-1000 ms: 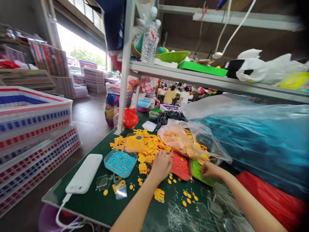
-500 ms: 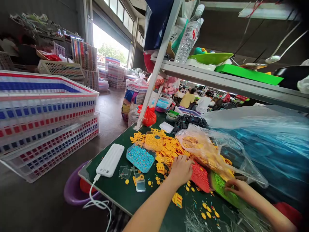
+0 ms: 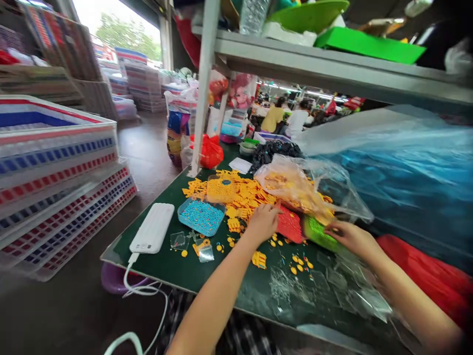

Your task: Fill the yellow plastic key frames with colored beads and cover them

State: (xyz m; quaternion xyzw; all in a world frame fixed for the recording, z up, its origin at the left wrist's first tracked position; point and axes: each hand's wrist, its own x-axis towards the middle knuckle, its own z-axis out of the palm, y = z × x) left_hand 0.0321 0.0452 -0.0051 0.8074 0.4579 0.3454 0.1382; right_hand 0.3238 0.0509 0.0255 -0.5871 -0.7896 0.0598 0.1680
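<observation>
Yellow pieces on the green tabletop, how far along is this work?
Laying-out looks done: blue beads and yellow beads sit in containers. In hand: the left hand is at the red tray, the right hand at the green tray; any grip is unclear. Probably left: the loose yellow pile and scattered yellow discs. No finished item is identifiable.

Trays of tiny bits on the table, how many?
4: blue tray leftmost, yellow tray behind, red tray by left hand, green tray by right hand. Others may be hidden.
</observation>
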